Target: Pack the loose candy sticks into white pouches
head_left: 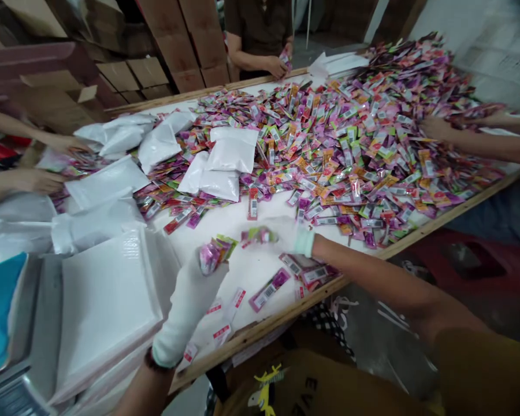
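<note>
My left hand (195, 294), in a white glove, is closed around a small bunch of pink and green packets (214, 254) above the white tabletop. To its right, my right hand (286, 234), also gloved and blurred, grips several packets (260, 235). A purple packet with a barcode (269, 290) lies on the table below my right hand. More packets (307, 270) are under my right wrist at the wooden edge. Small red and white slips (222, 331) lie near my left wrist.
A large heap of colourful packets (329, 133) covers the far table. Filled white bags (231, 150) rest on it. A stack of white bags (108, 289) stands at left, beside a blue-topped item (0, 312). Other people's hands work at left, far side and right.
</note>
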`<state>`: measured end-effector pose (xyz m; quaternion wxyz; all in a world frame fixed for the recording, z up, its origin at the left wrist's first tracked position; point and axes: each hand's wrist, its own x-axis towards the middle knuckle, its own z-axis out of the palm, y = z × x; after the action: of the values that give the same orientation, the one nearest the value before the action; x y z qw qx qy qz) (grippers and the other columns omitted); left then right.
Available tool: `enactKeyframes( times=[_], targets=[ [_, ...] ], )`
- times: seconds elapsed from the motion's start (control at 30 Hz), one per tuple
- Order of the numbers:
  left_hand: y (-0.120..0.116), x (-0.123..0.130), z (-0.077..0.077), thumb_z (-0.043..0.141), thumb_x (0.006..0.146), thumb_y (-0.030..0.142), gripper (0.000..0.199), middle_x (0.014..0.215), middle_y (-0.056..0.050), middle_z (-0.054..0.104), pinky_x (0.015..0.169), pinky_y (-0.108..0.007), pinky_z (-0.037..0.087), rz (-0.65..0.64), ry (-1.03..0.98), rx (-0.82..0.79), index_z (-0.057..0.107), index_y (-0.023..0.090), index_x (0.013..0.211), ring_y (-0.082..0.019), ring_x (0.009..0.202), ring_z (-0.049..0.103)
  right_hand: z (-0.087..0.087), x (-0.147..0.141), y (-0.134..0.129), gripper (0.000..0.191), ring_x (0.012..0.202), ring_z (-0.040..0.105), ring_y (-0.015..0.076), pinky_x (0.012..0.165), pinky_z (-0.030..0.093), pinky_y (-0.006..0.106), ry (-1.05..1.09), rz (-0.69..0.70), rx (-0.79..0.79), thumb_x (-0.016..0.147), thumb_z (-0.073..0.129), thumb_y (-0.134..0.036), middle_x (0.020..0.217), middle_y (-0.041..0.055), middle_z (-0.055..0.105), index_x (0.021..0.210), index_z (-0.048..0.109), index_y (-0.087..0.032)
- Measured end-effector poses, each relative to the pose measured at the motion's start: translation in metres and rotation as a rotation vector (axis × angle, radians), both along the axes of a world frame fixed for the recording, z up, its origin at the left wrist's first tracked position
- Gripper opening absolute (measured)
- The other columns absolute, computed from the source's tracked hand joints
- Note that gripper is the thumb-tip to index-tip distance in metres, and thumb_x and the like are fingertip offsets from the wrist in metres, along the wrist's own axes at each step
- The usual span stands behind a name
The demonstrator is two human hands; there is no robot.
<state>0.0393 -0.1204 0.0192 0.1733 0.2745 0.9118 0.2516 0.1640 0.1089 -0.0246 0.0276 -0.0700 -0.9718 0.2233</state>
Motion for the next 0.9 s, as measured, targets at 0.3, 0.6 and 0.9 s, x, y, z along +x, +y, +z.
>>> enactKeyframes(
  times=[0.3, 0.6, 0.9],
  targets=[
    [0.017, 0.082, -0.050, 0.071, 0.078, 0.032, 0.049, 0.123, -0.013, 0.063, 0.093, -0.039, 0.046, -0.455, 0.109, -0.303, 0.058, 0.017, 0.123, -0.029, 0.106, 0.063, -0.007, 0.093, 0.016, 0.047, 0.087, 0.066, 0.0257, 0.073, 0.045, 0.030, -0.327, -0.428, -0.056, 0.073, 0.071, -0.040, 0.098, 0.0101, 0.071, 0.112, 0.061, -0.018],
    [0.040, 0.048, -0.032, 0.046, 0.091, 0.016, 0.023, 0.108, -0.012, 0.063, 0.083, -0.040, 0.044, -0.875, 0.492, -0.418, 0.066, 0.017, 0.101, -0.027, 0.098, 0.059, -0.009, 0.080, 0.043, 0.023, 0.082, 0.067, 0.0229, 0.071, 0.046, 0.027, -0.248, -0.357, -0.071, 0.075, 0.065, -0.025, 0.092, 0.0084, 0.073, 0.097, 0.066, -0.018],
    [0.037, 0.040, -0.041, 0.042, 0.087, 0.006, 0.028, 0.098, -0.011, 0.064, 0.083, -0.042, 0.044, -0.963, 0.502, -0.429, 0.063, 0.016, 0.103, -0.027, 0.090, 0.059, 0.006, 0.076, 0.102, 0.035, 0.095, 0.066, 0.0284, 0.081, 0.048, 0.032, -0.075, -0.673, 0.075, 0.081, 0.063, -0.031, 0.106, 0.0147, 0.071, 0.112, 0.061, -0.015]
  ],
)
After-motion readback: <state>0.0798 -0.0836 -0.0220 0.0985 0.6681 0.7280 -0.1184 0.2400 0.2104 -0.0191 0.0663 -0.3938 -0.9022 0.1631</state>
